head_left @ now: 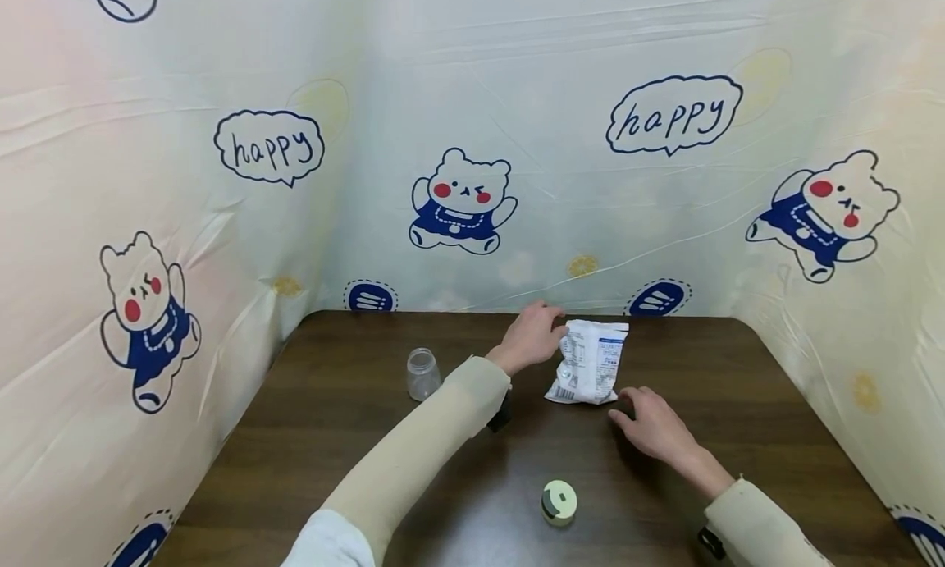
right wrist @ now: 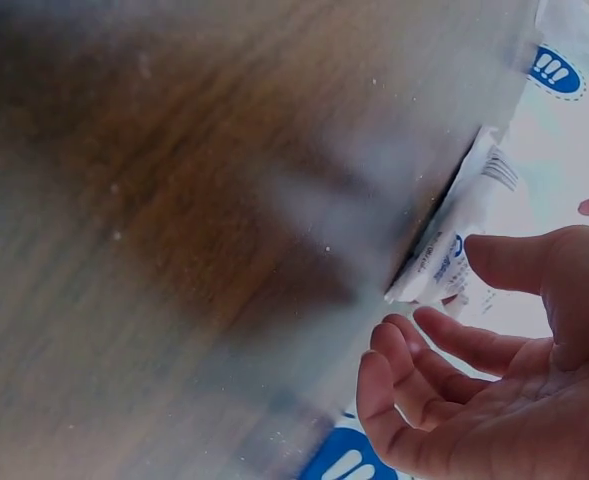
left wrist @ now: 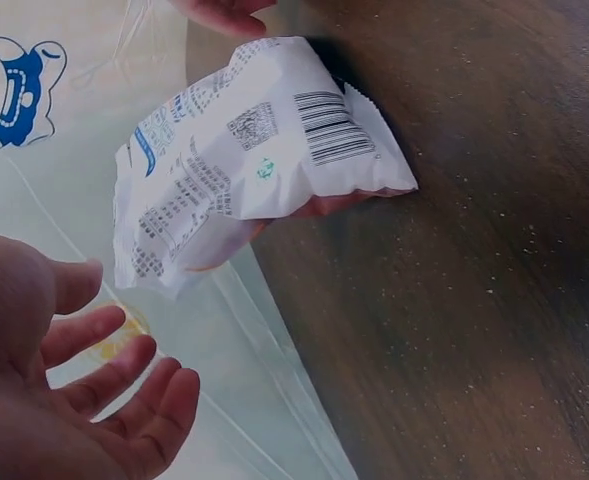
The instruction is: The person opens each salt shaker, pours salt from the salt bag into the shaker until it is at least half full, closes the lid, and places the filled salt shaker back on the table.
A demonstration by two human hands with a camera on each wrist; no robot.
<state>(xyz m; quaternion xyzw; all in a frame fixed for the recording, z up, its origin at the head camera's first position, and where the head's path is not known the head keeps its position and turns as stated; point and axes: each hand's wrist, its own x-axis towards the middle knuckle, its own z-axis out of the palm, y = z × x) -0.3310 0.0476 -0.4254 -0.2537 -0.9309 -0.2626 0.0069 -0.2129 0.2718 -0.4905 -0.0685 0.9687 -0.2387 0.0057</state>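
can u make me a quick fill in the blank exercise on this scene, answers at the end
1. In the head view, the clear jar stands to the ____ of the white packet.
2. The left hand and right hand are both holding ____.
3. Speech bubbles on the backdrop read "____".
4. The tabletop is dark ____.

Missing words: left; nothing; happy; brown

Small print on the white packet (head_left: pixel 588 363) is too fine for me to read. Left of the packet, a sleeve (head_left: pixel 421 450) partly hides the clear jar (head_left: pixel 421 372); in front of the packet, the table's (head_left: pixel 295 452) near edge is cut off.
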